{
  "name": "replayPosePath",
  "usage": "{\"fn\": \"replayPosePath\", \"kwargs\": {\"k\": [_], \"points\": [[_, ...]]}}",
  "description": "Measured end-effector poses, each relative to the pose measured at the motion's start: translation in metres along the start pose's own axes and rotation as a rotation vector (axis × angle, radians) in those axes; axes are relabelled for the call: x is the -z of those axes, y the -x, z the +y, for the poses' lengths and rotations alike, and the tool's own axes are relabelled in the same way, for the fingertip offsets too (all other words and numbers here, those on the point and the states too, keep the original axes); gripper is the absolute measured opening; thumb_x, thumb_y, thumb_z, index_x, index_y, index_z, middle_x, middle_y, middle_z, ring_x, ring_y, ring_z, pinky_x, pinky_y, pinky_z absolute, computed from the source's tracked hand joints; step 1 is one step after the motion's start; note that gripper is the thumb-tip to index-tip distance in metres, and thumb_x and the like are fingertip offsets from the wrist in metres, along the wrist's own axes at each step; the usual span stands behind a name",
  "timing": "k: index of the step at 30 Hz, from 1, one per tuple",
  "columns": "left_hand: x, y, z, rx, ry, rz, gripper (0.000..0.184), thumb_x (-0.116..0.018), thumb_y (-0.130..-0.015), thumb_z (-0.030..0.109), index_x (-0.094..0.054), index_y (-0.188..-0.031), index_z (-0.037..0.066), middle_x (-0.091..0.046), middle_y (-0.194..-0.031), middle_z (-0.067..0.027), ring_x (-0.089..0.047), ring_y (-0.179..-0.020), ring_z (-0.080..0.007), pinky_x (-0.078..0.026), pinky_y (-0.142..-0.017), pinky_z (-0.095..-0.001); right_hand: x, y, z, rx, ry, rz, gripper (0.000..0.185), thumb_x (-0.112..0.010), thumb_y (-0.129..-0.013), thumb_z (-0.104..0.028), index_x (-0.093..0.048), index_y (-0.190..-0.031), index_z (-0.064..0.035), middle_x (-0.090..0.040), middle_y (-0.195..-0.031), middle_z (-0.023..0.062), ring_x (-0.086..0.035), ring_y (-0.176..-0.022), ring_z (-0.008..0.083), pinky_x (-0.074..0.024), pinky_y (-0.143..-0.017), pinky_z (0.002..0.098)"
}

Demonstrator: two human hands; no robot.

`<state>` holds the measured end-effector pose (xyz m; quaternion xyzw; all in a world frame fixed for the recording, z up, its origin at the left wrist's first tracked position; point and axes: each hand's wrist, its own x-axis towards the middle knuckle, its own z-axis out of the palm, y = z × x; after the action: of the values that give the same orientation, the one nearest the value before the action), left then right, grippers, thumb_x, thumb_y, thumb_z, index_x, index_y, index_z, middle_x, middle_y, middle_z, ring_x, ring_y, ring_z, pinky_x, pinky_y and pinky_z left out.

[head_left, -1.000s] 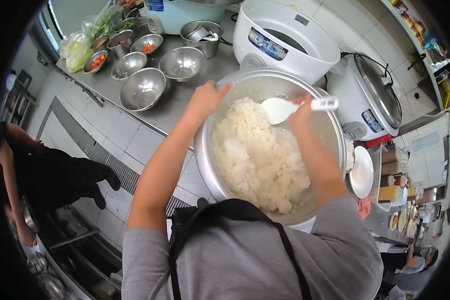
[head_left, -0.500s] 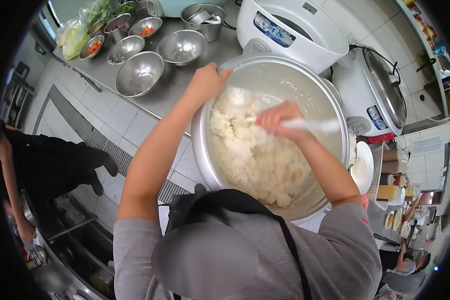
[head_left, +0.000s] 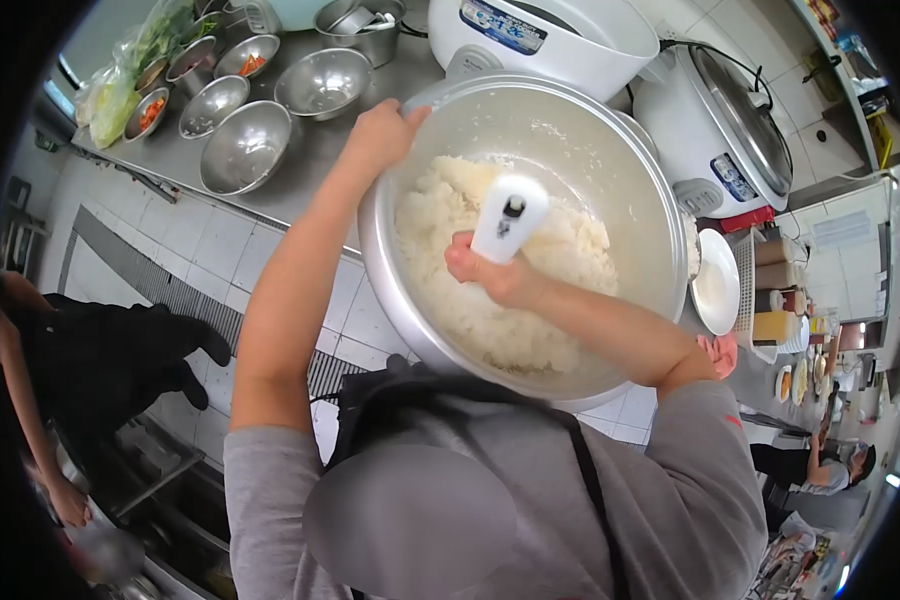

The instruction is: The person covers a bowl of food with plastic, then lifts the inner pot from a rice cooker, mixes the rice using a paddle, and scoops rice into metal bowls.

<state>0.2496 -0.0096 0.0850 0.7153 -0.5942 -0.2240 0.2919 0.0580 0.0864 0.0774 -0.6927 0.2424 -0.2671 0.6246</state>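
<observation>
A large silver rice cooker pot (head_left: pixel 372 235) is tilted towards me at the counter's edge, with a mass of cooked white rice (head_left: pixel 570 240) inside. My left hand (head_left: pixel 388 135) is closed over the pot's upper left rim, fingers partly hidden behind it. Inside the pot, my right hand (head_left: pixel 495 278) wraps round the handle of a white paddle (head_left: pixel 511 215). The handle's end points up at the camera. Its blade is out of sight, below the hand and in or behind the rice.
Behind the pot stand a white rice cooker body (head_left: pixel 560 45) and a lidded cooker (head_left: pixel 720 130). Several steel bowls (head_left: pixel 246 148) and bagged greens (head_left: pixel 120 105) are on the steel counter at left. A white plate (head_left: pixel 715 280) lies at right. Co-workers stand left (head_left: pixel 110 360) and far right (head_left: pixel 820 465).
My right hand has moved left and down over the rice, and the paddle handle has swung from pointing right to upright. The left hand stays on the rim. The view has shifted slightly.
</observation>
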Motion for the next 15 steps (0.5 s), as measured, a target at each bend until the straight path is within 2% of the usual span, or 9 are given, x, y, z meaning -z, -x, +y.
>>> {"fn": "replayPosePath", "kwargs": {"k": [1, 3, 6, 7, 9, 11, 12, 13, 15], "points": [[0.002, -0.004, 0.0, -0.014, 0.026, 0.02, 0.055, -0.051, -0.077, 0.044, -0.053, -0.099, -0.007, -0.056, -0.095, -0.027, -0.054, -0.093, -0.0367, -0.043, -0.081, -0.0378, 0.009, -0.002, -0.002, 0.013, 0.011, -0.005, 0.016, -0.048, -0.086, -0.016, -0.048, -0.073, -0.0062, -0.036, -0.056, -0.0003, -0.037, -0.054, 0.0121, -0.0329, -0.051, 0.0265], [-0.001, -0.001, -0.007, -0.024, 0.046, 0.017, 0.054, -0.052, -0.077, 0.044, -0.054, -0.097, -0.006, -0.056, -0.095, -0.0266, -0.054, -0.093, -0.0365, -0.043, -0.08, -0.0375, 0.033, 0.011, -0.021, -0.181, -0.316, 0.194, 0.017, -0.048, -0.086, -0.017, -0.047, -0.073, -0.0068, -0.035, -0.058, -0.0016, -0.034, -0.052, 0.0095, -0.0287, -0.048, 0.0242], [-0.001, -0.003, -0.007, -0.039, 0.083, 0.039, 0.054, -0.052, -0.076, 0.044, -0.055, -0.096, -0.006, -0.056, -0.095, -0.0257, -0.054, -0.093, -0.0361, -0.043, -0.08, -0.0376, 0.101, 0.015, -0.074, 0.12, -0.203, 0.616, 0.028, -0.046, -0.086, -0.021, -0.038, -0.061, -0.0122, -0.032, -0.051, -0.0027, -0.029, -0.043, 0.0105, -0.0267, -0.044, 0.0262], [0.002, -0.001, -0.003, -0.009, 0.08, 0.018, 0.054, -0.052, -0.076, 0.044, -0.055, -0.096, -0.006, -0.057, -0.095, -0.0253, -0.055, -0.093, -0.0356, -0.043, -0.08, -0.0376, 0.115, 0.02, -0.068, 0.117, -0.21, 0.622, 0.028, -0.046, -0.086, -0.021, -0.038, -0.061, -0.0122, -0.032, -0.051, -0.0027, -0.029, -0.043, 0.0105, -0.0267, -0.044, 0.0262], [0.004, 0.001, 0.0, 0.014, 0.073, -0.004, 0.054, -0.052, -0.077, 0.044, -0.055, -0.096, -0.006, -0.057, -0.095, -0.025, -0.055, -0.092, -0.0352, -0.043, -0.08, -0.0377, 0.138, 0.031, -0.034, -0.061, -0.496, 0.713, 0.031, -0.043, -0.085, -0.022, -0.033, -0.057, -0.0148, -0.029, -0.046, -0.0031, -0.028, -0.041, 0.0113, -0.0274, -0.043, 0.0268], [0.002, 0.002, 0.0, 0.02, 0.095, -0.005, 0.053, -0.051, -0.077, 0.044, -0.055, -0.096, -0.006, -0.057, -0.093, -0.0249, -0.055, -0.091, -0.0356, -0.043, -0.078, -0.0377, 0.103, 0.027, 0.024, -0.13, -0.763, 0.818, 0.029, -0.043, -0.085, -0.02, -0.034, -0.058, -0.0154, -0.028, -0.045, -0.0032, -0.029, -0.041, 0.0111, -0.0273, -0.041, 0.0269], [-0.002, 0.002, 0.001, 0.008, 0.092, -0.004, 0.053, -0.051, -0.077, 0.044, -0.055, -0.096, -0.006, -0.057, -0.093, -0.0249, -0.055, -0.091, -0.0356, -0.043, -0.078, -0.0377, 0.07, 0.011, 0.047, -0.154, -0.644, 0.892, 0.028, -0.043, -0.085, -0.021, -0.035, -0.058, -0.0158, -0.029, -0.046, -0.0035, -0.03, -0.041, 0.0102, -0.0264, -0.039, 0.0257], [-0.005, 0.0, -0.001, -0.013, 0.106, 0.022, 0.052, -0.051, -0.078, 0.043, -0.055, -0.095, -0.006, -0.058, -0.092, -0.0247, -0.055, -0.09, -0.0359, -0.043, -0.077, -0.0377, 0.054, -0.007, 0.033, -0.244, -0.773, 0.771, 0.027, -0.047, -0.085, -0.022, -0.038, -0.06, -0.0149, -0.031, -0.049, -0.0041, -0.031, -0.042, 0.0087, -0.0268, -0.039, 0.0247], [-0.013, 0.003, -0.007, -0.025, 0.104, 0.032, 0.051, -0.05, -0.078, 0.043, -0.055, -0.095, -0.006, -0.058, -0.091, -0.0246, -0.055, -0.089, -0.0363, -0.043, -0.077, -0.0377, 0.02, -0.055, 0.008, -0.102, -0.497, 0.581, 0.023, -0.053, -0.083, -0.023, -0.044, -0.064, -0.0131, -0.036, -0.052, -0.0041, -0.034, -0.044, 0.0074, -0.0296, -0.04, 0.0237]]}}
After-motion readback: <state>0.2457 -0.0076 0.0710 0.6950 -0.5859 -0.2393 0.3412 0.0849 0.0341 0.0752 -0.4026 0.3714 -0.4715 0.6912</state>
